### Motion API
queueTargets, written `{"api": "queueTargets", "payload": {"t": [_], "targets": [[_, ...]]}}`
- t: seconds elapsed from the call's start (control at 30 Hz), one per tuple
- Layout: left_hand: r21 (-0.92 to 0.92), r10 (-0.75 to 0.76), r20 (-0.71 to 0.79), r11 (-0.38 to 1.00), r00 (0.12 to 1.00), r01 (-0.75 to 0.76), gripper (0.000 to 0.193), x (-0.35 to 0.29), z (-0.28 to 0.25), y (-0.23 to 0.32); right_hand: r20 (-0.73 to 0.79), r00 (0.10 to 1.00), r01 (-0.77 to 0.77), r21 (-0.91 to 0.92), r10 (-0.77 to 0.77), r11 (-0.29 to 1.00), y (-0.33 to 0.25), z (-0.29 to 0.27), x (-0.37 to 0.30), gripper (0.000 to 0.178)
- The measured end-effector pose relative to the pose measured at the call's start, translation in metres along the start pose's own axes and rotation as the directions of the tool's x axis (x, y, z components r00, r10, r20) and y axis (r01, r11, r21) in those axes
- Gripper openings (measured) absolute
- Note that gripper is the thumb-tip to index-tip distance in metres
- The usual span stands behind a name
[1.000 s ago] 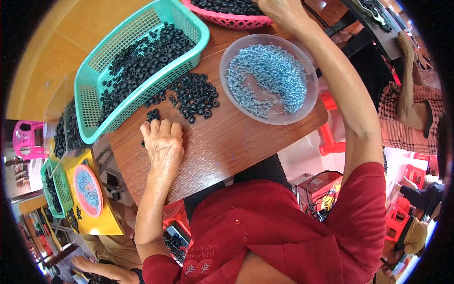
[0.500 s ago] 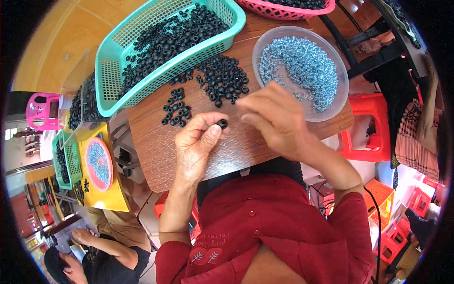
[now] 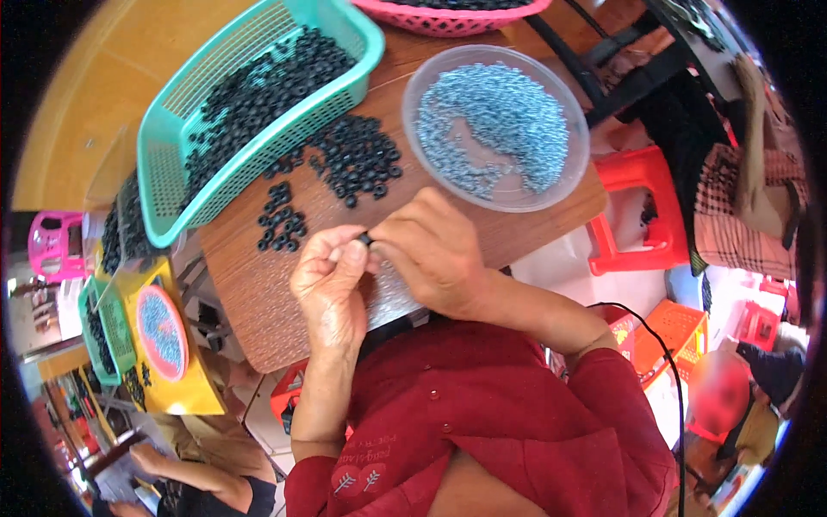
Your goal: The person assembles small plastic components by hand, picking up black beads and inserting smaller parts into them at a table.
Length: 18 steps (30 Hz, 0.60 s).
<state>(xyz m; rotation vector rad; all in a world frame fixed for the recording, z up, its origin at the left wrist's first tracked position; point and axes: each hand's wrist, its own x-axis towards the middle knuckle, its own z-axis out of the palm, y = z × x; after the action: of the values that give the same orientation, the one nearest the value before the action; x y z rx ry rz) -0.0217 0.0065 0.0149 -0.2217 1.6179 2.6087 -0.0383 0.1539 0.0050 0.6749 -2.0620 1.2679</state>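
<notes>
My left hand point(image 3: 332, 280) pinches a small round black piece point(image 3: 365, 239) between thumb and fingertips, above the brown table point(image 3: 258, 319). The closed fingertips of my right hand point(image 3: 435, 250) meet that piece from the right; anything they hold is hidden. Beyond my hands lie a loose pile of black ring-like pieces point(image 3: 357, 159) and a smaller group of them point(image 3: 281, 220). Past the right hand stands a clear round plastic bowl point(image 3: 504, 203), holding many tiny shiny bluish pieces point(image 3: 525, 112). A teal mesh basket point(image 3: 164, 142) with more black pieces is at the far left.
A pink basket point(image 3: 457, 19) stands at the far edge. On the left, a yellow table point(image 3: 194, 388) bears a pink dish and a green basket; a co-worker's arm point(image 3: 202, 470) is below it. Right of the table are a red stool point(image 3: 655, 198) and an orange crate point(image 3: 676, 332).
My right hand has come from beside the bowl to the left hand, and its fingertips now touch the black piece. The whole view has shifted and turned a little.
</notes>
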Motion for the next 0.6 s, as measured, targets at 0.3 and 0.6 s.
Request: {"api": "queueTargets", "payload": {"t": [0.3,0.6], "targets": [[0.003,-0.043,0.101,0.999,0.994,0.043,0.023,0.000,0.007,-0.012,0.014,0.998,-0.059,-0.035,0.060,0.998,-0.005,-0.021,-0.012,0.021],[0.111,-0.077,0.155,0.992,0.985,0.060,0.020,-0.001,-0.001,-0.026,0.158,0.977,-0.042,-0.524,0.145,0.851,0.052,-0.131,0.004,0.023]]}}
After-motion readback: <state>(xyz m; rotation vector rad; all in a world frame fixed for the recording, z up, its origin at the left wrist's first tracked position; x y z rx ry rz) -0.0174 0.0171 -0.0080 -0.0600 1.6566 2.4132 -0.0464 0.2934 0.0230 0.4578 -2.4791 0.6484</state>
